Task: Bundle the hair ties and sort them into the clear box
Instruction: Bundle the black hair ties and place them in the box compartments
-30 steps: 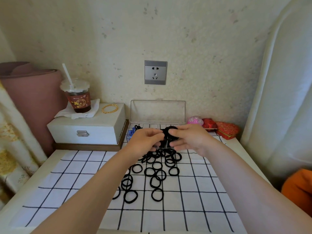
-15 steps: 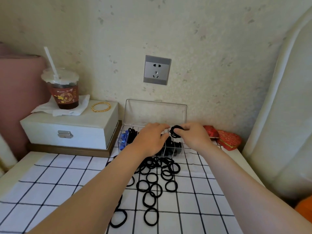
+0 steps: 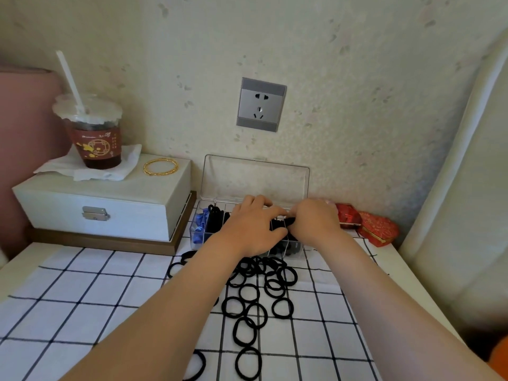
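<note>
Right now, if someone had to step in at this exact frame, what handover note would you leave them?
Left hand: over the clear box, against the bundle of black hair ties; its grip is hidden.
Right hand: fingers curled on the bundle, holding it above the box's right-hand compartments.
Done: the lid is open; blue ties and black ties sit in the left compartments.
Left: set this bundle in, then bundle the loose hair ties lying on the checked cloth and box them.
</note>
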### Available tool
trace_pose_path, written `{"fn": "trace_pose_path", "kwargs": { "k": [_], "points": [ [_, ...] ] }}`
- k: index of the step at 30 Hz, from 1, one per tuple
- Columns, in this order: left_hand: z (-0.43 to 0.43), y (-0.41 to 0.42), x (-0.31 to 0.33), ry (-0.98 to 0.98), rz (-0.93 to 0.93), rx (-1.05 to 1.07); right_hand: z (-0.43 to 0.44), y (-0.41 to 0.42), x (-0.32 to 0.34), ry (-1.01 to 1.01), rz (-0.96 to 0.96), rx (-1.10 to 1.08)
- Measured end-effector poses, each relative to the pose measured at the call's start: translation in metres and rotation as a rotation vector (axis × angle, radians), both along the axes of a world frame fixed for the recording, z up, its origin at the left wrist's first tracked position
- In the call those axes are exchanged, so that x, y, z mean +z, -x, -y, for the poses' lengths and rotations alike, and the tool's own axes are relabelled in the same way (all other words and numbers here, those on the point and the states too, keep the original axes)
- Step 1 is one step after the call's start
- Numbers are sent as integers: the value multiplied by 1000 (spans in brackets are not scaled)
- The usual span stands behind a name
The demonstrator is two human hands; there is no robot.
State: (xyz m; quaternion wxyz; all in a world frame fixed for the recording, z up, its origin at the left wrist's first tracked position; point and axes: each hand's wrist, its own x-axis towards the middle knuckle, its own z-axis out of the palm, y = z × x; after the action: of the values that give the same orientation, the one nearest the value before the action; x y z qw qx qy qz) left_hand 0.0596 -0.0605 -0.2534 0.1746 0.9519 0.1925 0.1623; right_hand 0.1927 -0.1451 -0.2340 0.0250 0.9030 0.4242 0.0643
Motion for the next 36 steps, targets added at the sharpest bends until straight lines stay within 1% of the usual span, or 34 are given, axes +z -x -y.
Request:
{"fn": "trace_pose_path", "kwargs": {
  "k": [3,5,7,8,10,12,14,16,20,23,25,29,30,32,34,36],
  "points": [
    [1,0,-1,-17,-18,-1,12,-11,10,-85,-225,76],
    [2,0,-1,-21,-17,4,21,-16,15,-150,-307,118],
    [2,0,0,-22,-17,6,28,-19,16,-215,-268,158],
    [2,0,0,-23,-19,6,31,-19,16,-248,-223,206],
    [2,1,0,-27,-21,6,34,-17,15,-267,-207,312],
    [2,1,0,-29,-18,6,34,-10,14,-166,-202,325],
    [2,1,-1,-35,-19,7,32,-4,8,-19,-106,325],
    [2,1,-1,-44,-21,7,30,0,4,51,-50,326],
    [2,5,2,-42,-24,-11,31,2,11,-13,-173,294],
    [4,12,6,-48,-17,-33,39,1,19,-178,-247,280],
    [7,20,9,-69,8,-40,46,8,26,-282,-307,292],
    [21,43,15,-115,111,-46,60,36,36,-387,-429,338],
    [26,50,16,-126,135,-42,63,45,36,-393,-442,357],
    [36,68,19,-144,123,-32,71,65,33,-386,-472,401],
    [42,89,19,-127,48,-36,81,83,28,-328,-506,451],
    [49,111,20,-44,-61,-32,89,98,22,-245,-539,476]
  ]
}}
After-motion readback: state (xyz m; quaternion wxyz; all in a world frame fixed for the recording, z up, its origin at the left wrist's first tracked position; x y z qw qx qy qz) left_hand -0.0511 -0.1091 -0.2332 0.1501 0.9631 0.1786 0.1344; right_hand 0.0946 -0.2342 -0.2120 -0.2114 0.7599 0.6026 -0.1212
